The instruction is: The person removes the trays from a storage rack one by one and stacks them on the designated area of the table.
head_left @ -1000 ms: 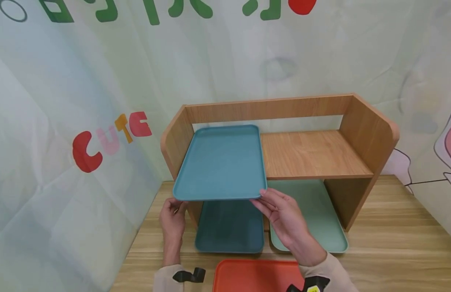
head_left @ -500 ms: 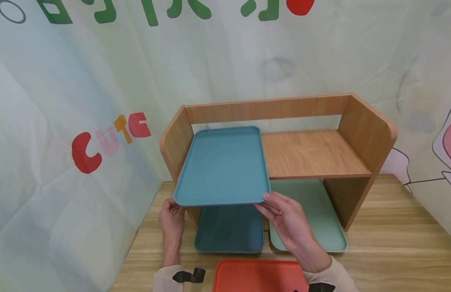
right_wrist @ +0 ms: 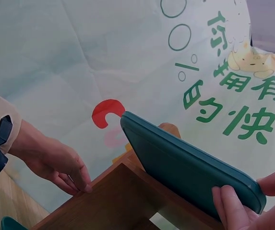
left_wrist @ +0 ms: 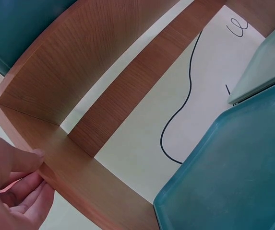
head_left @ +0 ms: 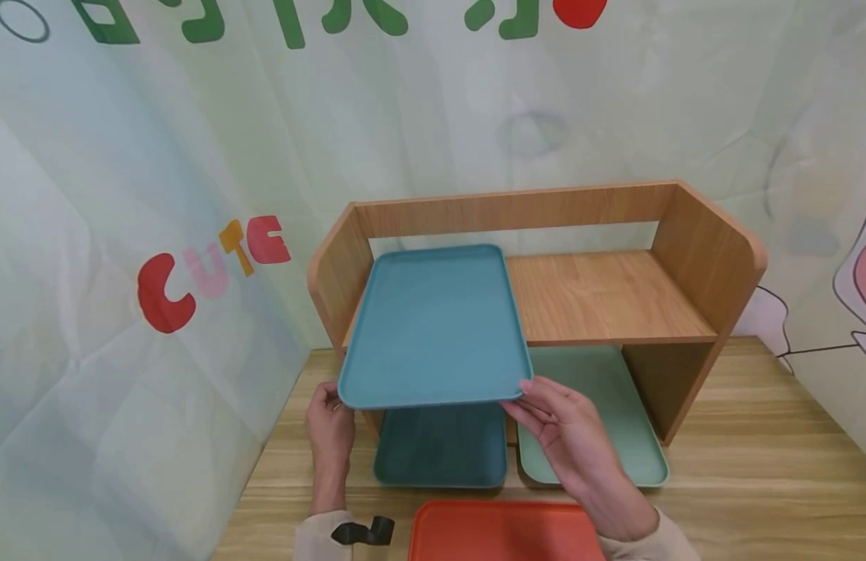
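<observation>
A blue rectangular tray lies over the left half of the wooden desk shelf's upper board, its near end jutting past the front edge. My right hand pinches its near right corner, thumb on the rim and fingers beneath, as the right wrist view shows with the tray tilted there. Low at the shelf's left side, my left hand pinches the front edge of the side panel between thumb and fingers. In the head view the tray's near left corner partly covers the left fingertips.
Under the shelf, a dark teal tray lies in the left bay and a pale green tray in the right, both poking out in front. An orange-red tray lies nearest me on the wood-grain table. A printed cloth hangs behind.
The blue tray has slid toward me and a little to the right, uncovering a strip of board at its left. My right hand has moved with it; my left hand has stayed put.
</observation>
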`<control>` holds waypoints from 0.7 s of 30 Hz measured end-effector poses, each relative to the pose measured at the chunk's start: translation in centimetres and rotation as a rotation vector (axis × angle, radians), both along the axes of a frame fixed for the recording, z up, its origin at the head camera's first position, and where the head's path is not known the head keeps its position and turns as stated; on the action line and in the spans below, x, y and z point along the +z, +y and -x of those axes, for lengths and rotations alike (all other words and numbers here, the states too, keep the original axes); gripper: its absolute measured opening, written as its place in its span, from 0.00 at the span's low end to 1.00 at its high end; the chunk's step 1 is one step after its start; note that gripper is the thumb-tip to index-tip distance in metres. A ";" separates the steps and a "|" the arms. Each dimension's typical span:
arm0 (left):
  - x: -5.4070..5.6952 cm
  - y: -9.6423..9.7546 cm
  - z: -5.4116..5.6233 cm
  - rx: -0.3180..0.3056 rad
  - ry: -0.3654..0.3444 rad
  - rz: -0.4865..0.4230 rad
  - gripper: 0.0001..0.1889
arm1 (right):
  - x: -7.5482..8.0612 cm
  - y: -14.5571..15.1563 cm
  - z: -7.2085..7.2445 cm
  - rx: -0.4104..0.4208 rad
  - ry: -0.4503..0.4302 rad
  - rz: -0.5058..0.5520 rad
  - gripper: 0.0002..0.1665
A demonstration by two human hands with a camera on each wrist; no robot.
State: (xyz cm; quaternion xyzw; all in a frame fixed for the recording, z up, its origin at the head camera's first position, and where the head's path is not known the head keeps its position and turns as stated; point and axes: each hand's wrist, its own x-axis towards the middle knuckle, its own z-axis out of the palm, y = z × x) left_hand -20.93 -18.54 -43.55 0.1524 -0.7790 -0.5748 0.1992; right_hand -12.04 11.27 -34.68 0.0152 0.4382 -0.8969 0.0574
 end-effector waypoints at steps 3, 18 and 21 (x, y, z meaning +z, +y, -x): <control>0.0 0.0 0.0 0.005 0.007 -0.001 0.09 | 0.0 0.3 -0.3 0.009 0.011 -0.002 0.09; 0.1 0.2 -0.1 -0.001 0.033 -0.053 0.11 | -0.4 1.6 -1.2 0.044 0.037 -0.013 0.07; 0.1 0.2 -0.1 0.003 0.051 -0.047 0.11 | -0.8 1.9 -1.2 0.071 0.077 0.001 0.10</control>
